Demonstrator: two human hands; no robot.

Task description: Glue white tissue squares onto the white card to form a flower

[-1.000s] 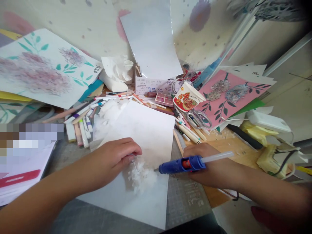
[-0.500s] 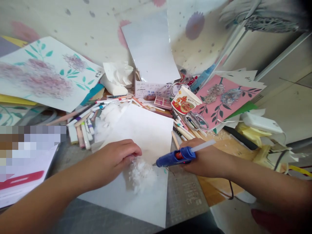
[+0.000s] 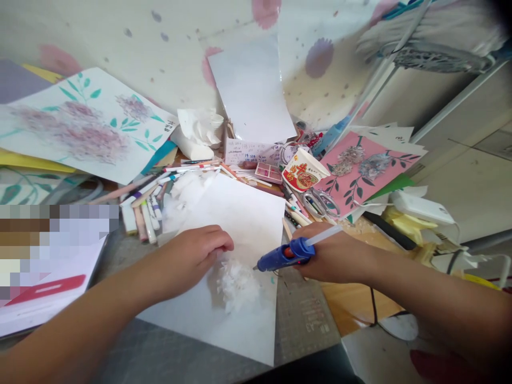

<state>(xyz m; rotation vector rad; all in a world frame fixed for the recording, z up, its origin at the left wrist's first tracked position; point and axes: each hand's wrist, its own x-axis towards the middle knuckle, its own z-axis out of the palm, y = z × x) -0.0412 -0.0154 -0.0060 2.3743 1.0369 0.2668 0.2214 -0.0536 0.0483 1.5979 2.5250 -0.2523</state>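
A sheet of white paper point(image 3: 244, 210) lies over a grey cutting mat point(image 3: 304, 320). On it sits a fluffy clump of white shreds point(image 3: 236, 282). My left hand point(image 3: 202, 255) is at the clump's upper left edge, fingers curled and pressed together; whatever they hold, if anything, is hidden. My right hand point(image 3: 330, 253) grips a blue hot glue gun point(image 3: 282, 255), with a translucent glue stick standing out of its back end. The gun's nozzle points left, close by the clump's right side; I cannot tell whether it touches.
Loose white shreds point(image 3: 188, 192) are heaped behind the paper's left edge. Around it lie markers point(image 3: 148, 210), scissors point(image 3: 320, 202), a paper cup point(image 3: 304, 169) and a pink floral artwork point(image 3: 356, 165). A dark cable point(image 3: 374, 306) hangs below my right forearm.
The view has shifted slightly. My left fingertips have drawn a little up and away from the clump. The glue gun stays beside it, nearly unmoved.
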